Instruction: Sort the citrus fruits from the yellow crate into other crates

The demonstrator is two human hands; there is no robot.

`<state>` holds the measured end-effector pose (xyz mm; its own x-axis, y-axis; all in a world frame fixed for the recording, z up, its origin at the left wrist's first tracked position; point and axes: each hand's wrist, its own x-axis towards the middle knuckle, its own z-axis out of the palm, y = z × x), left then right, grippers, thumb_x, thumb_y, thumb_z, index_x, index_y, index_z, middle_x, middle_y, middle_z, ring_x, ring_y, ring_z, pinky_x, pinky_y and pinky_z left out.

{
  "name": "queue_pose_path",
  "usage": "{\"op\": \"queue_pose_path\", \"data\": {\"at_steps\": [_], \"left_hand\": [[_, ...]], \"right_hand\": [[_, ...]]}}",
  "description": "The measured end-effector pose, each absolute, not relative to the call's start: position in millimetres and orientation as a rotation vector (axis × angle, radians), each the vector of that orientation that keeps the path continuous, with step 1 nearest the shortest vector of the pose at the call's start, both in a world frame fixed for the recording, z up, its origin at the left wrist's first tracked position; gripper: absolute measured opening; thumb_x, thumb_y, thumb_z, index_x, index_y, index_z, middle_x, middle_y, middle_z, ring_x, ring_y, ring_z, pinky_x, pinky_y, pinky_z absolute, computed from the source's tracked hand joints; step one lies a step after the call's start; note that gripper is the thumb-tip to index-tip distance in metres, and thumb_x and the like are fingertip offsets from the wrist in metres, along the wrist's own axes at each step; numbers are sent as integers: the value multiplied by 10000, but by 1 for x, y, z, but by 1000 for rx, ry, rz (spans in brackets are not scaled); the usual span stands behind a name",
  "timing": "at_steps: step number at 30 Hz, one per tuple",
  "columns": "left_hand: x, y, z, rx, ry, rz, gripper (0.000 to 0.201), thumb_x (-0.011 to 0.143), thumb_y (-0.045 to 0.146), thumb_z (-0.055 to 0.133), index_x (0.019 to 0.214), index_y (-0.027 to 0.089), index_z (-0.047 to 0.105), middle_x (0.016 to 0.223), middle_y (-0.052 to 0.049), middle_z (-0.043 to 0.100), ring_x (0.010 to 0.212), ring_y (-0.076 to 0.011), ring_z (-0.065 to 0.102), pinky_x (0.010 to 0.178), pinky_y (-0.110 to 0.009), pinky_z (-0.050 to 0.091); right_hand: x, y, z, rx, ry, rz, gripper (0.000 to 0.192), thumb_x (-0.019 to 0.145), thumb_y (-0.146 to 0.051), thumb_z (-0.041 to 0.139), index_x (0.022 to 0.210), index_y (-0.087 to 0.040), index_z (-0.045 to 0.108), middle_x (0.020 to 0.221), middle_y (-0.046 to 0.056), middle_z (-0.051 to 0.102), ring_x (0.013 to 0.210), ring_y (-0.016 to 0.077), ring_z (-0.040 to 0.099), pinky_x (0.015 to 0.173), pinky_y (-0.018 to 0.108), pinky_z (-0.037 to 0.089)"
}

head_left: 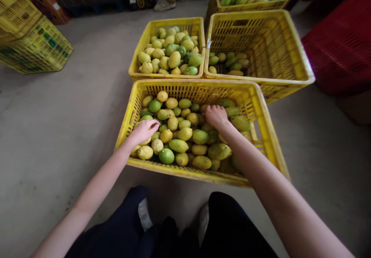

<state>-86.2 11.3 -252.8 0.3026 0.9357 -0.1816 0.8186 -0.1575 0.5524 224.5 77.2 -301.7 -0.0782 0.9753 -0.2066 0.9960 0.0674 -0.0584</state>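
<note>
On the grey floor (87, 76) stood a large rectangular near crate (272, 146) of slotted yellow plastic. Behind it, side by side, were two more of slotted yellow plastic: a right rear crate (266, 53) and a left rear crate (166, 76). The person's bare hands were well apart, both in the near crate: the left hand (145, 129), fingers curled, over its left side, the right hand (216, 115) reaching down right of its middle; whether either gripped anything, I could not tell. Oval yellow-and-green fruit (185, 134) lay beneath and around both, spread across the near crate below its rim, so plenty was left there. By the levels, the left rear crate looked nearly full, while the right rear crate held only a low layer, well below its rim.
</note>
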Motion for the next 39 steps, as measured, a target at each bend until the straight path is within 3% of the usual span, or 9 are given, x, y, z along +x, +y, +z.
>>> {"op": "queue_pose_path", "data": {"at_steps": [2, 6, 10, 13, 21, 26, 30, 35, 39], "left_hand": [[-88, 13, -253, 2005, 1566, 291, 293, 950, 308, 480, 1060, 216, 735, 1074, -62, 749, 1009, -231, 686, 940, -320, 505], [-87, 12, -254, 1997, 1576, 261, 291, 952, 310, 484, 1059, 208, 734, 1074, -73, 750, 1007, -243, 688, 923, -333, 507], [-87, 10, -251, 2015, 1542, 164, 297, 958, 333, 472, 1062, 225, 728, 1075, -52, 751, 1013, -227, 689, 924, -311, 503], [-89, 19, -239, 2044, 1473, 9, 319, 965, 365, 456, 1068, 231, 727, 1111, -45, 749, 1023, -226, 688, 928, -304, 503], [-64, 76, -228, 2447, 1574, -122, 335, 932, 310, 535, 1223, 187, 647, 1248, -112, 671, 1154, -279, 614, 1010, -378, 460], [-29, 80, -250, 2629, 1483, -221, 306, 848, 253, 657, 1132, 140, 659, 1227, -189, 636, 1206, -360, 538, 1041, -492, 400], [-24, 90, -251, 2600, 1770, 51, 328, 952, 267, 473, 1216, 123, 604, 1257, -205, 602, 1196, -355, 525, 1001, -486, 412], [-34, 106, -265, 2388, 1991, 231, 504, 907, 244, 561, 1391, 142, 461, 1370, -204, 518, 1213, -351, 523, 977, -458, 447], [-34, 105, -277, 2436, 1850, 316, 442, 876, 183, 571, 1310, 157, 489, 1336, -173, 538, 1211, -303, 531, 1008, -408, 440]], "right_hand": [[224, 83, -304, 2465, 2221, -657, 310, 961, -297, 529, 1079, -34, 643, 1125, 296, 675, 1180, 393, 585, 1015, 492, 398], [215, 88, -289, 2929, 1966, -2058, 318, 920, -511, 575, 882, -200, 627, 901, 80, 709, 1035, 285, 638, 908, 429, 510], [210, 75, -240, 2411, 1222, -3508, 422, 961, -588, 410, 891, -228, 618, 790, 25, 668, 806, 198, 653, 726, 370, 570], [216, 63, -209, 1926, 605, -4064, 438, 984, -527, 342, 883, -212, 629, 730, 32, 644, 701, 153, 623, 631, 294, 556], [214, 63, -200, 1927, -182, -4124, 280, 937, -417, 452, 871, -196, 611, 692, 17, 634, 616, 123, 600, 518, 210, 531], [203, 65, -197, 2007, -391, -4045, 185, 901, -347, 501, 903, -196, 608, 671, 13, 641, 636, 146, 625, 521, 239, 562], [200, 67, -210, 1940, -321, -4030, 150, 859, -342, 551, 904, -207, 599, 673, 11, 654, 640, 157, 640, 549, 261, 582], [195, 62, -236, 1917, -170, -3949, 158, 795, -357, 639, 855, -218, 593, 710, 22, 678, 656, 178, 664, 602, 304, 609], [190, 53, -243, 1934, -213, -3812, 142, 809, -344, 628, 854, -214, 597, 719, 34, 684, 659, 180, 667, 603, 309, 611]]}}
